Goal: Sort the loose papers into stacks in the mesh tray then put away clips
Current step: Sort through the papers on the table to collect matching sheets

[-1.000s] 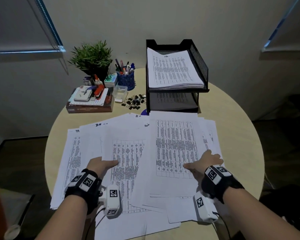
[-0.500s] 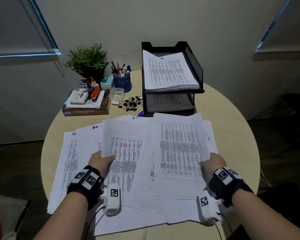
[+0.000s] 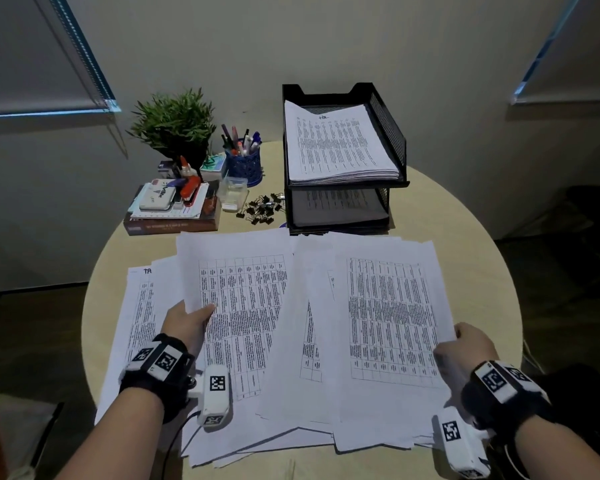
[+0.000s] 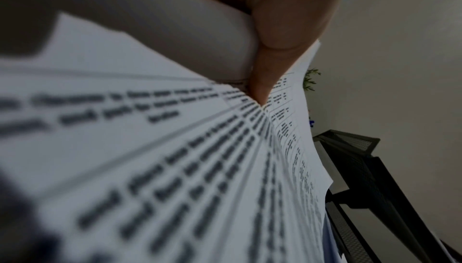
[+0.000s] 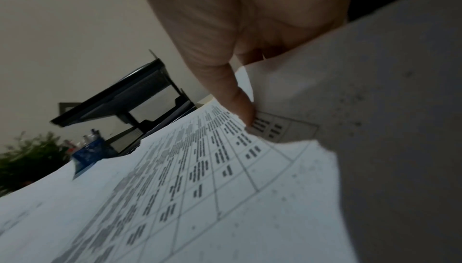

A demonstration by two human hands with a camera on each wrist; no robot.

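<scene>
Loose printed papers [image 3: 291, 341] cover the near half of the round table [image 3: 465, 237]. My left hand [image 3: 191, 323] pinches the left edge of a printed sheet [image 3: 243, 299], thumb on top, and lifts it off the pile. My right hand [image 3: 465, 344] pinches the right edge of another table-printed sheet [image 3: 392, 317]; the right wrist view shows the thumb [image 5: 240, 101] on its curled edge. The black two-tier mesh tray [image 3: 388, 133] stands at the back, a paper stack [image 3: 340, 147] on its top tier and more paper below. Black binder clips [image 3: 262, 209] lie in a heap left of the tray.
A clear plastic box [image 3: 234, 194] sits beside the clips. Behind it stand a blue pen cup [image 3: 245, 164] and a potted plant [image 3: 174, 126]. A book stack [image 3: 174, 209] with a stapler lies at the back left. Bare tabletop shows right of the papers.
Both hands went from lying flat on the papers to pinching sheet edges. The right hand slid out to the right edge; both sheets are now raised.
</scene>
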